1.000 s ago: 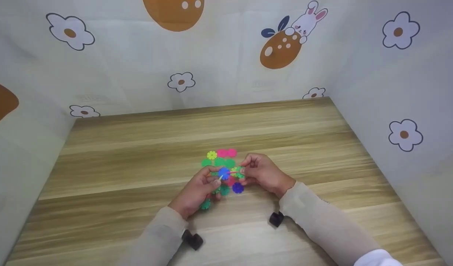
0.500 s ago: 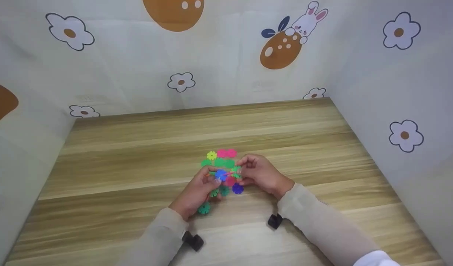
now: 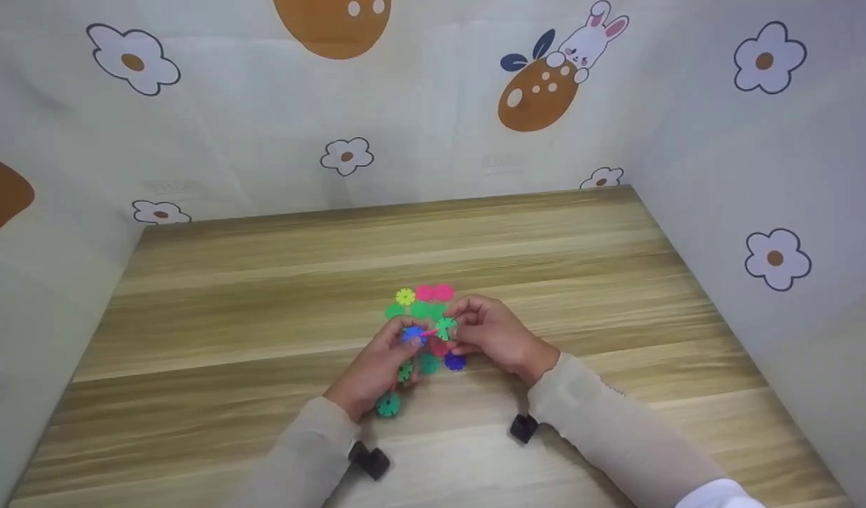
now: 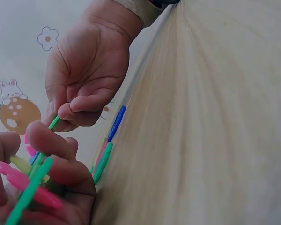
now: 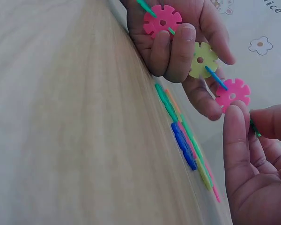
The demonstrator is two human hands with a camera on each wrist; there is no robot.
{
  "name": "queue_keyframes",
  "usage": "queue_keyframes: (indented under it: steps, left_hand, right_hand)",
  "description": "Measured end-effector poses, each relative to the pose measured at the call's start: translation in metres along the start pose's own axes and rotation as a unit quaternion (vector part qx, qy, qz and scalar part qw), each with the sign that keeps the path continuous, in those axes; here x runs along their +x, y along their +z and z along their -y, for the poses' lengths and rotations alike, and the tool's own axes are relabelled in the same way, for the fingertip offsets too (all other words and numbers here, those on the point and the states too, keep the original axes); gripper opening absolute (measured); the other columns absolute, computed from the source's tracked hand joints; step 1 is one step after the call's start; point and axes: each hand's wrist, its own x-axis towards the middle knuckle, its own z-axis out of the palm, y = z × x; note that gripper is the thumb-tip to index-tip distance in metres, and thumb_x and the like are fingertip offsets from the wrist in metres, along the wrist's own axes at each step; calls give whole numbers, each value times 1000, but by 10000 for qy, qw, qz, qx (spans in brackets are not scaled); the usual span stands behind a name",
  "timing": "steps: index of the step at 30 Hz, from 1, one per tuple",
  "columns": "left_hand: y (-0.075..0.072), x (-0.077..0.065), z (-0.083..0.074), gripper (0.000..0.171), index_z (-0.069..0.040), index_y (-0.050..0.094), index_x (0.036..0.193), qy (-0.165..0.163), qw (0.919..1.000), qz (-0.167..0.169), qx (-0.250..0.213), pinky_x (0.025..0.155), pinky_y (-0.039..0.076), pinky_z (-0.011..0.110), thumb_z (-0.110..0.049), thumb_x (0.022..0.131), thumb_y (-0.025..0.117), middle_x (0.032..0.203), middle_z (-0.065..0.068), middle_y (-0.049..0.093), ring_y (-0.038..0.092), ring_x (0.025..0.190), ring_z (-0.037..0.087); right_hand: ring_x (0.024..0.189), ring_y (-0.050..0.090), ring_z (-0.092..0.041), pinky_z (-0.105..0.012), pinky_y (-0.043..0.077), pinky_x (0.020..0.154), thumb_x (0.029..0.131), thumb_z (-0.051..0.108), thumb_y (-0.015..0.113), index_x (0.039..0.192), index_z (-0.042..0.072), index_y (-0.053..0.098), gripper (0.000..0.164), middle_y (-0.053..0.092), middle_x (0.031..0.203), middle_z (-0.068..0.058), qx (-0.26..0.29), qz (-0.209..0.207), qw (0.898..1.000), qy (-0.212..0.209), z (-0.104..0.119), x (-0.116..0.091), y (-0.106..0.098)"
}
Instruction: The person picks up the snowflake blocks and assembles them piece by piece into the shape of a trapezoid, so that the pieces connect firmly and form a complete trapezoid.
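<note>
My left hand holds a chain of slotted plastic snowflake discs, linked edge to edge. A blue disc sits under its thumb, and a green disc hangs at the chain's lower end. From the right wrist, a yellow disc shows among the left fingers, between a pink disc and another pink disc. Thumb and fingers of my right hand pinch a green disc right at the edge of that farther pink one. In the left wrist view, the right hand's green disc appears edge-on.
Loose discs lie flat on the wooden table just beyond and beneath the hands, among them a yellow disc, a pink disc and a dark blue disc. A patterned cloth wall borders the table's back and sides.
The blue disc and the right hand's green disc have shifted left, the right hand moving slightly with them. The chain's lower green disc has swung down and left, more of it showing.
</note>
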Motion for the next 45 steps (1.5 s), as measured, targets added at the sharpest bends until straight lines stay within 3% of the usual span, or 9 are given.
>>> queue_keyframes:
  steps: [6,10,15,22,26,36,41,43,45]
  left_hand:
    - [1,0,1,23,-18,55,132,27,9998,-112,191,63,47,27,-29,113,50,127,9,61,54,71,17]
    - [2,0,1,19,-16,54,126,44,9995,-172,251,61,44,25,-29,113,48,125,10,61,52,69,16]
    - [1,-2,-2,21,-14,53,125,72,9992,-84,379,53,36,23,-29,114,45,126,10,64,47,65,15]
    - [2,-6,-6,21,-17,51,126,-119,9967,220,772,49,33,24,-32,114,44,80,0,48,43,61,14]
    - [3,-6,-6,17,-19,50,125,-170,9966,286,759,46,31,24,-30,114,44,72,-2,43,41,58,14]
    - [3,-5,-4,20,-19,47,129,-81,9972,197,716,53,34,25,-31,114,43,74,-1,42,41,59,15]
    - [0,-3,-3,27,-16,47,138,67,9982,113,583,51,34,23,-28,115,41,101,7,59,45,62,14]
    - [-1,-3,-3,28,-20,47,141,47,9986,62,521,50,34,23,-28,115,41,117,8,60,47,63,14]
    - [-2,-3,-3,29,-25,47,143,-3,9991,28,428,49,34,23,-28,115,41,123,10,61,47,63,13]
  right_hand:
    - [78,73,-13,-29,64,75,96,-6,64,123,-6,65,27,69,85,-4,-115,26,9999,-76,-1,0,4]
    - [74,74,-13,-29,64,71,96,-5,65,127,-8,63,31,71,80,-3,-210,-24,9997,-83,-3,0,5]
    - [71,73,-14,-30,64,69,96,-7,62,121,-5,61,25,70,76,-3,-255,-25,9996,-145,-4,0,7]
    - [66,69,-12,-28,63,68,95,-8,60,117,-9,61,22,70,76,-3,-418,100,9990,-77,-1,-2,7]
    - [67,69,-12,-28,63,67,96,-8,61,117,-9,62,22,70,77,-4,-481,120,9988,6,0,-2,6]
    - [67,68,-13,-27,62,66,96,-9,60,120,-15,55,25,69,74,-4,-194,16,9998,-105,-2,-3,15]
    - [70,69,-11,-26,62,69,99,-1,62,130,-13,57,33,69,77,-3,-270,78,9996,-78,0,-2,11]
    - [71,70,-11,-26,62,69,100,2,64,133,-11,58,36,69,81,-3,-328,-14,9994,-101,0,0,6]
    - [70,69,-12,-27,62,67,100,4,63,134,-9,59,37,69,86,-4,-443,-170,9988,-128,1,2,1]
